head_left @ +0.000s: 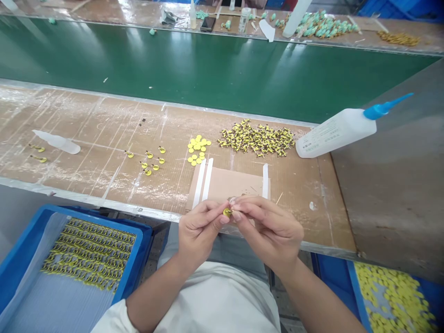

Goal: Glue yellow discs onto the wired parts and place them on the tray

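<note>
Your left hand (198, 233) and right hand (267, 231) are together, fingertips pinching a small glossy yellow rounded piece (227, 212) over a flat brown cardboard sheet (232, 182) with white strips (199, 182). Beyond lie smooth yellow discs (197, 149), a spiky heap of yellow-and-black pieces (256, 138), and a white plastic squeeze bottle (336, 132) with a tapered blue nozzle (381, 110).

1. A green conveyor belt (208, 69) ran across the room, its glossy surface streaked with reflected light.
2. Along the belt's near side stretched a counter (86, 162) of scuffed brown board with metal edging.
3. Along its far side ran a matching counter (104, 9).
4. Right of the belt stood a grey metal panel (391, 194).
5. Below the near counter, beneath the belt's edge, showed a patch of floor (152, 266).
6. Beyond the belt's far right end sat something blue (391, 9).
</note>
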Demonstrator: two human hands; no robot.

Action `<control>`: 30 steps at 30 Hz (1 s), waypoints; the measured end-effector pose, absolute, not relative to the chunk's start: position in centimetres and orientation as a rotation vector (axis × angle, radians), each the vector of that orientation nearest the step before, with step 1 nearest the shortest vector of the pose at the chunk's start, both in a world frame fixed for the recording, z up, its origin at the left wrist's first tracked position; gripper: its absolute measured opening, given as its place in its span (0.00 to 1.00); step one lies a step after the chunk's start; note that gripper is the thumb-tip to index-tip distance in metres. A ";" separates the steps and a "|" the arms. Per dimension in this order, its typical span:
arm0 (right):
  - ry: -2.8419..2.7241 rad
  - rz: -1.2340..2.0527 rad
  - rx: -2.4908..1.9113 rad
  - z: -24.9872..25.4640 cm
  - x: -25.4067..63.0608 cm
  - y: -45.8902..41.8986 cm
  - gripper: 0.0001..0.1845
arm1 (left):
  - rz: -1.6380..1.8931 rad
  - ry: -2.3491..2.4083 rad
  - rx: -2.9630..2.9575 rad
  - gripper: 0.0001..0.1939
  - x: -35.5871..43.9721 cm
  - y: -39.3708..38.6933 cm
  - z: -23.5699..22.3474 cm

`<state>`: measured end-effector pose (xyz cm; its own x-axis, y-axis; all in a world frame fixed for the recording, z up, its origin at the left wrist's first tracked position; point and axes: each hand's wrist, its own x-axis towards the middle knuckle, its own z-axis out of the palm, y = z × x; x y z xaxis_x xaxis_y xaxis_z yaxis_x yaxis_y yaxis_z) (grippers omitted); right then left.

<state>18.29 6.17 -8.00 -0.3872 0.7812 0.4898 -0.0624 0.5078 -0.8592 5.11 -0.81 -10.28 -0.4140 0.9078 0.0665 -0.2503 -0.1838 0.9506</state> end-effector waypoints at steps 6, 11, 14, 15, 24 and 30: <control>-1.726 1.058 -0.605 -8.0 18.4 6.1 0.18 | 1.725 1.228 0.947 0.15 5.0 -1.0 -10.5; -1.733 1.083 -0.618 -8.0 18.4 6.1 0.16 | 1.743 1.243 0.972 0.15 5.0 -1.0 -10.4; -1.730 1.096 -0.608 -8.1 18.5 6.1 0.17 | 1.742 1.248 0.971 0.15 5.0 -1.0 -10.3; -1.729 1.100 -0.607 -8.1 18.5 6.1 0.17 | 1.744 1.248 0.973 0.15 5.0 -1.0 -10.3; -1.720 1.164 -0.662 -7.6 18.5 6.5 0.16 | 1.680 1.204 0.785 0.13 5.0 -1.1 -10.8; -1.700 1.207 -0.741 -7.5 18.4 6.7 0.14 | 1.590 1.073 0.547 0.11 5.0 -0.9 -10.6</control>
